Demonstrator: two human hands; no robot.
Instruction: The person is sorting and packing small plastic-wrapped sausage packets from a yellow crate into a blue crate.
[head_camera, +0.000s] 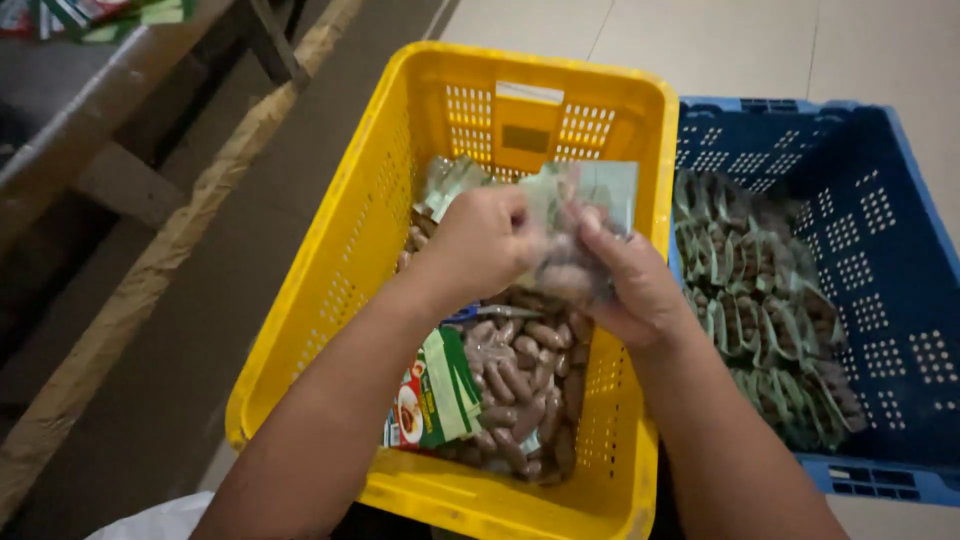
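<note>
While both hands (560, 255) clench clear packet (575, 225) over yellow crate (330, 300), blue crate (900, 250) adj.

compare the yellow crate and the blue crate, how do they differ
The yellow crate sits under both hands and holds packets lying loose and jumbled; the blue crate, to its right, holds packets stacked in neat overlapping rows. The left hand and right hand hold a packet over the yellow one; none touches the blue. Both are perforated plastic.

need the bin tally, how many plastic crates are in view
2. A yellow perforated plastic crate sits under both hands, holding packets; a blue perforated plastic crate stands touching its right side. Others may lie outside the frame.
</note>
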